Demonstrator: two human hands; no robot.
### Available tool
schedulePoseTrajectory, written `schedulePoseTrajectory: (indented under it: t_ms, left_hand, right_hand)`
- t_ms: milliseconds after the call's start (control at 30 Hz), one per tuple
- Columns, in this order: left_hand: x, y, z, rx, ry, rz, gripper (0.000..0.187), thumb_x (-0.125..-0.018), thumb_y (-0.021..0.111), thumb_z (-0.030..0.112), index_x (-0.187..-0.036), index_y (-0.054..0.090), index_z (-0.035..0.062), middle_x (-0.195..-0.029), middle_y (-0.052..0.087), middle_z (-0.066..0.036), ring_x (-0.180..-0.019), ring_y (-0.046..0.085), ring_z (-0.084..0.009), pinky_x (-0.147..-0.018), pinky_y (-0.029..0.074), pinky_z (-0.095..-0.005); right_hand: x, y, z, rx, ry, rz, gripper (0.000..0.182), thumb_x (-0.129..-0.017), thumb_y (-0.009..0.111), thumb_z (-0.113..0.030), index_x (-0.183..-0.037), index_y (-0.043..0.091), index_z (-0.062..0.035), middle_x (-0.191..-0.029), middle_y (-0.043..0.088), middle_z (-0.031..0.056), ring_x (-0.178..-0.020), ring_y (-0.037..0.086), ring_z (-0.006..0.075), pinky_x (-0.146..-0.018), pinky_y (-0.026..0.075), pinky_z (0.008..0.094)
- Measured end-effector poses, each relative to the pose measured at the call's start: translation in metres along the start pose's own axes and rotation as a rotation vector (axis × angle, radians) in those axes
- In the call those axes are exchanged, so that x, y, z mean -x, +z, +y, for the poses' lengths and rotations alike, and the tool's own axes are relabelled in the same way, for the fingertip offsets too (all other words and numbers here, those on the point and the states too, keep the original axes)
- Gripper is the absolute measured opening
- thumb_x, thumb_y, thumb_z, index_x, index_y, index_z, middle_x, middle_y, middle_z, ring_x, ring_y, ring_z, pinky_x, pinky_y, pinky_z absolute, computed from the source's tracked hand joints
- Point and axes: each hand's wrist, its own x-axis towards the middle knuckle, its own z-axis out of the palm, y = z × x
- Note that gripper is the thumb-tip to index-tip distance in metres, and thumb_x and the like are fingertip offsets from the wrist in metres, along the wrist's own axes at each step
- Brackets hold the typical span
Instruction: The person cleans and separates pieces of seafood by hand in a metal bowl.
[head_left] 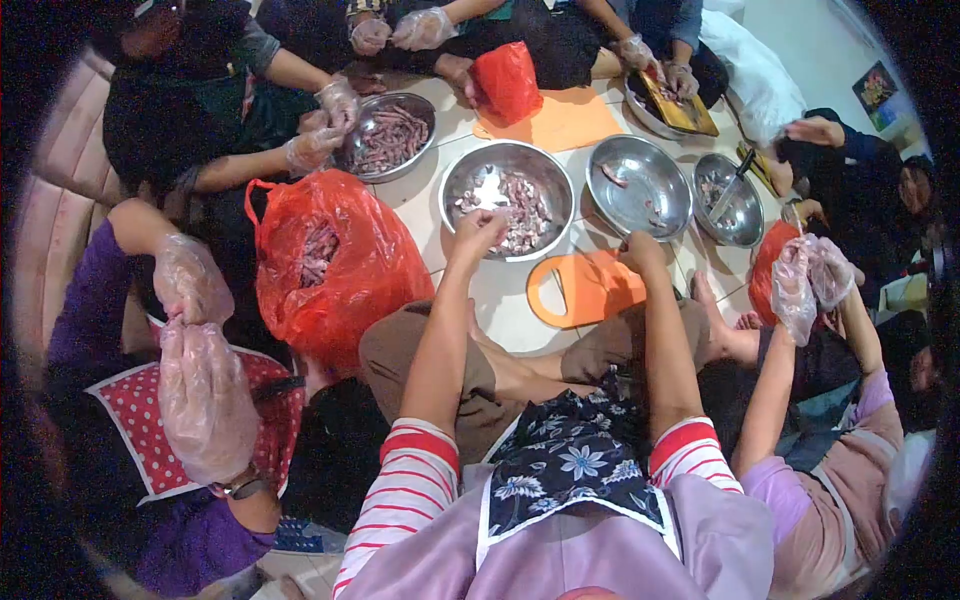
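Note:
My left hand [482, 232] is closed in a pinch over the near rim of a steel bowl [453, 180] with small pinkish-grey and white chopped pieces [525, 210] in it. What its fingers hold is too small to make out. My right hand [641, 252] is closed by the near edge of a second steel bowl [602, 200], which contains a few scraps [612, 175]. Whether it grips the rim or something else is hidden. An orange cutting board [605, 285] lies on the floor between my forearms.
A red plastic bag [370, 260] of pinkish strips stands to my left, near a steel bowl [430, 115] of similar strips. At right, a knife [735, 183] rests across another bowl [742, 230]. Co-workers' gloved hands [205, 390] surround the bowls; another orange board [570, 120] lies beyond.

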Motion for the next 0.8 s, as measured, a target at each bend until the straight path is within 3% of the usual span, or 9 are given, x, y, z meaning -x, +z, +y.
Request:
schedulePoseTrajectory:
  t_ms: [233,300,433,533,600,633,700,767,800]
  left_hand:
    - [-0.003,-0.001,-0.013,0.113,-0.02,0.01,0.017,-0.08,0.058,0.008,-0.093,0.056,-0.0031,-0.077,0.06,-0.007,-0.065,0.058,-0.0138,-0.061,0.049,-0.0241]
    - [0.0,-0.003,-0.009,0.086,-0.021,0.029,0.018,-0.08,0.058,0.008,-0.094,0.056,-0.0034,-0.078,0.06,-0.007,-0.065,0.058,-0.0139,-0.061,0.05,-0.0242]
    - [0.001,-0.002,-0.003,0.099,-0.007,0.003,0.021,-0.079,0.059,0.008,-0.097,0.057,-0.004,-0.081,0.06,-0.008,-0.067,0.059,-0.014,-0.064,0.05,-0.0245]
    - [-0.003,-0.003,-0.005,0.085,-0.078,0.01,0.021,-0.078,0.061,0.008,-0.096,0.057,-0.0032,-0.086,0.061,-0.008,-0.072,0.059,-0.0136,-0.067,0.05,-0.0241]
    - [-0.004,-0.001,-0.007,0.207,-0.083,-0.014,0.021,-0.078,0.062,0.008,-0.096,0.057,-0.0023,-0.087,0.06,-0.008,-0.076,0.059,-0.0138,-0.069,0.05,-0.024]
    - [-0.004,-0.001,-0.007,0.329,-0.084,-0.042,0.021,-0.077,0.063,0.009,-0.095,0.058,-0.0014,-0.089,0.06,-0.008,-0.079,0.059,-0.014,-0.071,0.05,-0.0239]
    - [0.002,0.001,0.002,0.371,-0.104,-0.049,0.02,-0.077,0.063,0.009,-0.094,0.058,-0.0007,-0.09,0.06,-0.008,-0.081,0.058,-0.0147,-0.073,0.05,-0.0241]
    - [0.005,0.002,0.004,0.464,-0.16,-0.078,0.015,-0.077,0.062,0.008,-0.089,0.058,0.001,-0.09,0.06,-0.008,-0.083,0.059,-0.0163,-0.079,0.05,-0.0246]
    - [0.005,0.001,0.005,0.459,-0.155,-0.069,0.015,-0.077,0.062,0.008,-0.089,0.058,0.001,-0.09,0.06,-0.008,-0.083,0.059,-0.0163,-0.079,0.05,-0.0246]
  right_hand:
    - [0.003,0.031,0.016,0.227,0.011,0.061,0.018,-0.067,0.06,-0.014,-0.079,0.064,-0.0023,-0.086,0.062,0.0194,-0.083,0.061,0.0311,-0.068,0.049,0.0404]
    - [0.005,0.035,0.018,0.197,0.056,0.203,0.018,-0.067,0.06,-0.012,-0.08,0.062,-0.0007,-0.087,0.062,0.0194,-0.086,0.061,0.0317,-0.071,0.05,0.0403]
    - [0.003,0.023,0.022,0.208,0.068,0.079,0.018,-0.072,0.053,-0.01,-0.085,0.062,-0.0018,-0.086,0.061,0.0208,-0.083,0.06,0.0337,-0.069,0.048,0.0438]
    - [0.006,0.012,0.018,0.149,-0.017,0.077,0.02,-0.078,0.05,-0.017,-0.088,0.06,-0.0019,-0.085,0.061,0.0219,-0.08,0.061,0.0318,-0.066,0.047,0.0415]
    - [0.01,0.013,0.001,-0.39,-0.217,0.181,0.03,-0.086,0.044,-0.03,-0.09,0.056,-0.0023,-0.078,0.061,0.0172,-0.07,0.059,0.0273,-0.063,0.045,0.0382]
    - [0.017,0.01,-0.017,-0.392,-0.229,0.181,0.03,-0.086,0.044,-0.03,-0.09,0.056,-0.0023,-0.078,0.061,0.0172,-0.07,0.059,0.0273,-0.063,0.045,0.0382]
    - [0.041,0.008,-0.063,-0.957,-0.072,0.069,0.042,-0.09,0.037,-0.042,-0.096,0.049,-0.0022,-0.08,0.057,0.0121,-0.068,0.054,0.0235,-0.061,0.044,0.0362]
    - [0.04,0.038,-0.091,-0.959,-0.261,0.042,0.042,-0.092,0.03,-0.04,-0.113,0.039,-0.0049,-0.097,0.051,0.0152,-0.083,0.053,0.0255,-0.074,0.043,0.036]
    - [0.032,0.06,-0.102,-0.974,-0.417,0.093,0.039,-0.093,0.028,-0.038,-0.117,0.036,-0.008,-0.104,0.052,0.0201,-0.093,0.055,0.0331,-0.081,0.04,0.0386]
